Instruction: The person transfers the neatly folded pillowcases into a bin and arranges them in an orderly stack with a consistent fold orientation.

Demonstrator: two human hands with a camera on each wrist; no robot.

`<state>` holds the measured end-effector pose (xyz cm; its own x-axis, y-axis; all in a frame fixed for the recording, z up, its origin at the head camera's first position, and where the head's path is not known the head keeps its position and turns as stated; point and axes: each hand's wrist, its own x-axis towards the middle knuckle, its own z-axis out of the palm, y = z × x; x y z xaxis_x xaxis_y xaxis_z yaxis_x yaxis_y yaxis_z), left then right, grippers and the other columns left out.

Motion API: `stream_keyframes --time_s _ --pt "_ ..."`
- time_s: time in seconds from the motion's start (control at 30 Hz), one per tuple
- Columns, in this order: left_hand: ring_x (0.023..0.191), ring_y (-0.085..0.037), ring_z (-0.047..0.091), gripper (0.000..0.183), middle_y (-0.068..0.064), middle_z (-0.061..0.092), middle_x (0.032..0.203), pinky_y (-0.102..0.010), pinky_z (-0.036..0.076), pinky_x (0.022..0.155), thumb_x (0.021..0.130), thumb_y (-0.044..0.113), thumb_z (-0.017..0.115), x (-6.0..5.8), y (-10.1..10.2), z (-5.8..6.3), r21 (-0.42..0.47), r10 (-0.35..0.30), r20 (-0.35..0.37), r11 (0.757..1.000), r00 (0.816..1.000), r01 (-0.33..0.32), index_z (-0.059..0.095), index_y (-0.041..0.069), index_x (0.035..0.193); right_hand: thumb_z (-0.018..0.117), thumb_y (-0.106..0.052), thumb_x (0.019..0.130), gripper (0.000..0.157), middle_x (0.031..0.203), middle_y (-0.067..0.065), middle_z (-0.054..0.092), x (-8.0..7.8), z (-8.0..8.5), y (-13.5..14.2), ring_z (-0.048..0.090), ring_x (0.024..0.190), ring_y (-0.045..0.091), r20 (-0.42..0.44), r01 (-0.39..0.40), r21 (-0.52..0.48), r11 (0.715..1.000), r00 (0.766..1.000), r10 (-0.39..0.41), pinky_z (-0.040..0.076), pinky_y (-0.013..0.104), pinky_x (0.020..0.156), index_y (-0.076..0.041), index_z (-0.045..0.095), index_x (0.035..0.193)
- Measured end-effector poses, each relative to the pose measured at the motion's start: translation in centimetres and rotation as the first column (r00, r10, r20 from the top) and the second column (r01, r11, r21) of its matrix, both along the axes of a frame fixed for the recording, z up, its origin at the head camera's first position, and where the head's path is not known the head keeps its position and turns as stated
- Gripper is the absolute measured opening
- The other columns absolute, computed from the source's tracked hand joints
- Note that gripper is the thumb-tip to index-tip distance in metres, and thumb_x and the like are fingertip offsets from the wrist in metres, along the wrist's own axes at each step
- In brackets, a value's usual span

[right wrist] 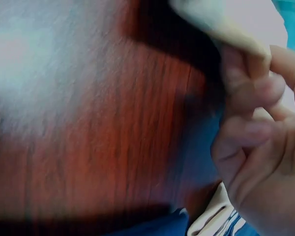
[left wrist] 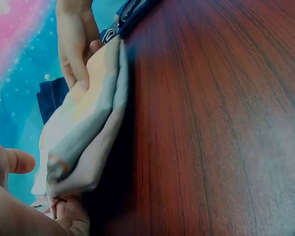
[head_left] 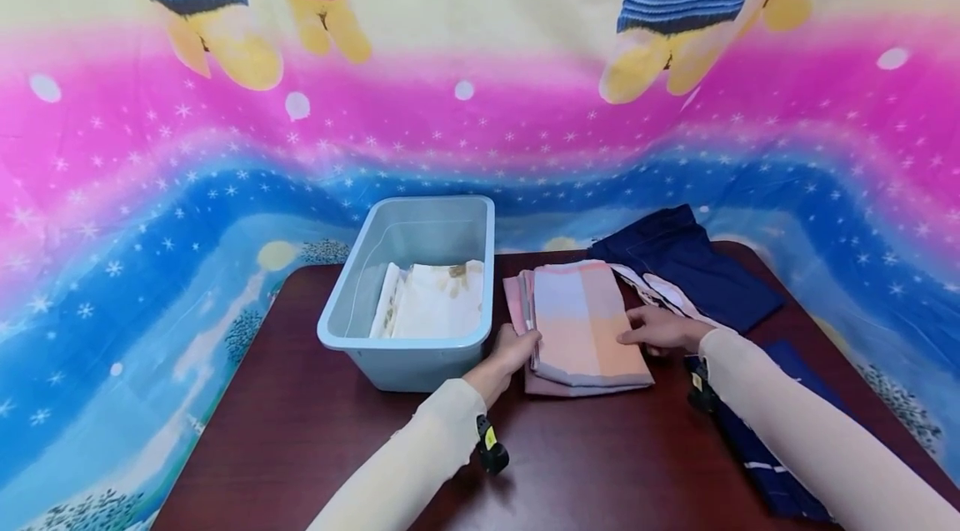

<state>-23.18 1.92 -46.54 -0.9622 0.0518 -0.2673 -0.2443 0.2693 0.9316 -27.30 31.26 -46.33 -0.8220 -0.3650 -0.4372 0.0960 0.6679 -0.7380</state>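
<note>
A folded checked cloth [head_left: 577, 323] in pink, peach and grey lies between both hands over the dark table, its lower layers fanned out on the left. My left hand [head_left: 513, 348] holds its left edge, the thumb on the upper side; in the left wrist view the fingers [left wrist: 71, 214] reach beneath the layers. On the opposite edge my right hand [head_left: 663, 329] pinches the cloth, thumb above. The right wrist view shows the other fingers [right wrist: 250, 135] curled under that edge. A dark shadow falls on the table below the cloth.
Left of the cloth stands a light blue plastic bin [head_left: 420, 364] with a folded white patterned cloth [head_left: 442, 302] inside. Navy garments [head_left: 686, 268] lie at the back right, and another navy piece [head_left: 780, 464] is under the right forearm. A printed curtain [head_left: 465, 131] hangs behind the table [head_left: 300, 431].
</note>
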Motion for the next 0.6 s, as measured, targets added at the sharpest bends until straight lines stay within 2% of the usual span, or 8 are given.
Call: stream_keyframes --time_s 0.07,0.13,0.23,0.33,0.43,0.53,0.6 --pt "0.076 -0.014 0.052 0.018 -0.003 0.059 0.083 -0.024 0.043 0.071 0.086 0.017 0.062 0.0 -0.2 -0.1 -0.009 -0.006 0.014 1.000 1.000 0.006 0.059 0.000 0.092 0.066 -0.028 0.098 0.037 0.064 -0.003 0.054 0.2 0.0 0.4 0.041 0.048 0.010 0.036 -0.011 -0.025 1.000 0.999 0.012 0.038 0.026 0.051 0.000 0.060 0.122" --pt "0.078 -0.013 0.053 0.022 -0.004 0.062 0.090 -0.024 0.044 0.071 0.086 0.018 0.062 0.0 -0.3 -0.2 -0.013 -0.011 0.026 1.000 1.000 0.011 0.061 0.000 0.098 0.066 -0.030 0.098 0.030 0.062 -0.003 0.052 0.3 0.0 0.6 0.041 0.049 0.010 0.075 -0.007 -0.050 0.999 0.997 0.011 0.038 0.026 0.051 -0.003 0.063 0.110" --pt "0.080 -0.014 0.061 0.028 -0.010 0.068 0.099 -0.025 0.049 0.071 0.086 0.017 0.064 0.0 -0.3 -0.4 0.021 -0.022 0.046 1.000 0.999 0.021 0.061 -0.002 0.107 0.062 -0.033 0.100 0.028 0.062 -0.004 0.048 0.5 -0.1 0.8 0.039 0.049 0.009 0.142 -0.007 -0.109 0.994 0.990 0.022 0.037 0.025 0.052 -0.005 0.060 0.098" --pt "0.088 -0.016 0.065 0.036 -0.014 0.069 0.107 -0.028 0.052 0.078 0.086 0.016 0.066 0.1 -0.3 -0.6 0.030 -0.054 0.035 0.998 0.998 0.053 0.059 -0.004 0.114 0.056 -0.037 0.103 0.032 0.065 -0.006 0.049 0.7 -0.3 0.9 0.037 0.048 0.008 0.223 0.007 -0.177 0.984 0.974 0.033 0.036 0.024 0.052 -0.005 0.055 0.104" --pt "0.102 -0.020 0.063 0.049 -0.016 0.064 0.117 -0.034 0.051 0.091 0.088 0.020 0.070 0.4 -0.5 -0.7 0.005 -0.092 0.021 0.996 0.996 0.092 0.052 -0.005 0.126 0.056 -0.040 0.103 0.040 0.061 -0.006 0.046 1.2 -0.3 1.0 0.033 0.046 0.008 0.287 0.028 -0.202 0.979 0.957 0.032 0.034 0.024 0.051 -0.003 0.047 0.116" --pt "0.111 -0.024 0.061 0.057 -0.018 0.061 0.121 -0.039 0.050 0.099 0.089 0.023 0.074 0.5 -0.7 -0.9 -0.016 -0.132 0.007 0.991 0.991 0.132 0.047 -0.005 0.131 0.057 -0.041 0.102 0.045 0.057 -0.006 0.037 1.7 -0.3 1.3 0.030 0.046 0.008 0.308 0.030 -0.203 0.979 0.951 0.034 0.032 0.024 0.051 -0.003 0.041 0.120" --pt "0.111 -0.026 0.062 0.057 -0.018 0.061 0.120 -0.041 0.051 0.098 0.089 0.023 0.076 0.5 -0.7 -1.1 -0.025 -0.153 -0.006 0.988 0.988 0.153 0.047 -0.004 0.130 0.058 -0.038 0.102 0.044 0.057 -0.005 0.035 1.9 -0.4 1.4 0.029 0.047 0.008 0.299 0.031 -0.213 0.977 0.954 0.035 0.032 0.024 0.052 -0.003 0.041 0.121"
